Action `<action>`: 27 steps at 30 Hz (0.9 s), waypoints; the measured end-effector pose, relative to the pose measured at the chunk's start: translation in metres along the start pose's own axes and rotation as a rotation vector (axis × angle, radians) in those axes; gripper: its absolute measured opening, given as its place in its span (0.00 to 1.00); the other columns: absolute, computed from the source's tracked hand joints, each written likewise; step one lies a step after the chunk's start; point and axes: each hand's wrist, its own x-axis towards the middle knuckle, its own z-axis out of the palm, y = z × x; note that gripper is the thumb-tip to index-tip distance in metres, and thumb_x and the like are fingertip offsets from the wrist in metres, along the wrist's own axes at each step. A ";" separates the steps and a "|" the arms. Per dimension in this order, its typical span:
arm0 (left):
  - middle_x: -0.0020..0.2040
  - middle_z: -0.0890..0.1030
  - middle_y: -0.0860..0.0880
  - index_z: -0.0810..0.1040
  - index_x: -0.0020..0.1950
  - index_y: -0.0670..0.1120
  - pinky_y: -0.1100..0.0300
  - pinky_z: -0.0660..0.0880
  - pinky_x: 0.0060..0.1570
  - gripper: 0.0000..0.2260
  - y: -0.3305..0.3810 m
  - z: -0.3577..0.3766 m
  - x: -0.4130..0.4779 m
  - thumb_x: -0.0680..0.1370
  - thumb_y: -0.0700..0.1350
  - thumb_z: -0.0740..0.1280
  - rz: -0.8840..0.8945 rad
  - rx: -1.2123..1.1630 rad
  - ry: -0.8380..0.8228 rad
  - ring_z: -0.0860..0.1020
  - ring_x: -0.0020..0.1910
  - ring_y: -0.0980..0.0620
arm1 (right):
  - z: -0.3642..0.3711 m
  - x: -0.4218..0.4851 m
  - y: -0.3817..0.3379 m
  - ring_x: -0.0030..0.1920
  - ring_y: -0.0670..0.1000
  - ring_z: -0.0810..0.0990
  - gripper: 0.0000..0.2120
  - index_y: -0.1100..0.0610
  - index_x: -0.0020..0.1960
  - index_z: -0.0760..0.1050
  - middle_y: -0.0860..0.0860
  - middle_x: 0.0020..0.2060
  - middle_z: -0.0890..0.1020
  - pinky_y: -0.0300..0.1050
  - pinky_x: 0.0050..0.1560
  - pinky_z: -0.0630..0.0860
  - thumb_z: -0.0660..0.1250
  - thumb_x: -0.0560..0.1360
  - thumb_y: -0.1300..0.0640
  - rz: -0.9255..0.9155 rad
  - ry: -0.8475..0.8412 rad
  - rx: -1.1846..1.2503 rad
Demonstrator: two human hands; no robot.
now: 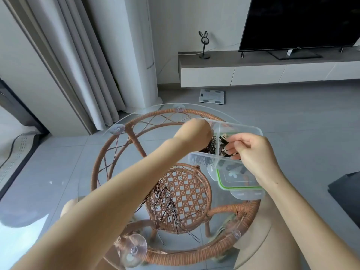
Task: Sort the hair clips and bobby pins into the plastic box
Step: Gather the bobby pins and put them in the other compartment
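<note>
Head view: the person is leaning both forearms over a glass table point(148, 110) on a wicker frame point(175, 256).
Plastic box: the plastic box point(253, 131) is sitting at the far right of the glass, partly on a green-edged lid point(241, 187), with a wall splitting it in two.
Left compartment: dark bobby pins point(211, 146) are lying heaped in it.
Right compartment: black and pale hair clips point(223, 142) are lying in it.
Unsorted pile: a fan of loose pins point(165, 197) is waiting on the glass, near the person and well apart from the box.
Left hand: the left hand point(194, 135) is hanging over the pin compartment with its knuckles facing the camera; its fingertips are hidden, so whether it is holding pins cannot be told.
Right hand: the right hand point(253, 151) is reaching into the clip compartment, its fingers point(231, 148) curling towards the thumb among the clips; whether they are gripping one cannot be told.
Handling: the pins are looking light, thin, springy and slick, likely sliding on glass and snagging one another. Pinching a small bunch across its middle should be working best. The clips are seeming stiffer and bulkier, best taken by the body.
</note>
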 end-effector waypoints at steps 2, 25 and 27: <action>0.51 0.83 0.43 0.81 0.50 0.39 0.55 0.77 0.48 0.15 -0.017 -0.010 -0.018 0.80 0.46 0.57 0.053 -0.108 0.148 0.80 0.47 0.44 | 0.004 -0.014 -0.005 0.34 0.43 0.81 0.15 0.55 0.46 0.80 0.50 0.35 0.83 0.33 0.34 0.77 0.57 0.76 0.69 -0.029 -0.089 0.001; 0.70 0.68 0.54 0.68 0.70 0.51 0.65 0.48 0.70 0.18 -0.122 0.091 -0.135 0.82 0.49 0.49 -0.180 -0.323 0.208 0.54 0.73 0.59 | 0.152 -0.078 0.028 0.74 0.51 0.53 0.23 0.59 0.73 0.57 0.56 0.73 0.61 0.30 0.67 0.35 0.55 0.79 0.61 -0.381 -0.381 -0.415; 0.69 0.71 0.53 0.71 0.67 0.52 0.66 0.51 0.68 0.17 -0.117 0.090 -0.140 0.82 0.49 0.51 -0.176 -0.415 0.201 0.56 0.72 0.59 | 0.143 -0.081 0.028 0.72 0.46 0.57 0.21 0.59 0.72 0.60 0.55 0.71 0.66 0.25 0.67 0.38 0.55 0.79 0.62 -0.394 -0.443 -0.363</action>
